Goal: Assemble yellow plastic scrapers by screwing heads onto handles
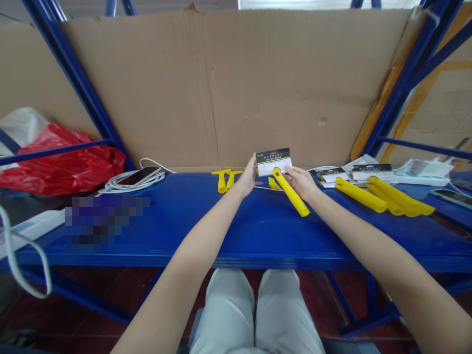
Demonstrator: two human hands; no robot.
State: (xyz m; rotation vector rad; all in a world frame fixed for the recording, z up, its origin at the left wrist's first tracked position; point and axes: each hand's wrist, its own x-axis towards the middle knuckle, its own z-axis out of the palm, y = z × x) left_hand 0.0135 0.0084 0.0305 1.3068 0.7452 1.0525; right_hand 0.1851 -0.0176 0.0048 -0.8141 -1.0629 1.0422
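My left hand (248,178) grips the left edge of a black-and-white printed header card (273,161), raised just above the blue table. At the card's lower right corner, my right hand (300,182) pinches it with thumb and fingers. A yellow plastic handle-like tube (294,195) with a looped top slants down and right in front of the card; I cannot tell whether it is fastened to it. Behind lies a small yellow piece (273,184). Left of my left hand are two yellow T-shaped pieces (221,182).
Several yellow tubes (363,195) lie at the right, before stacks of header cards (371,172). A phone (140,175) with a coiled white cable (110,184) and a red bag (62,160) are at the left. Cardboard (147,88) stands behind the blue table (184,216).
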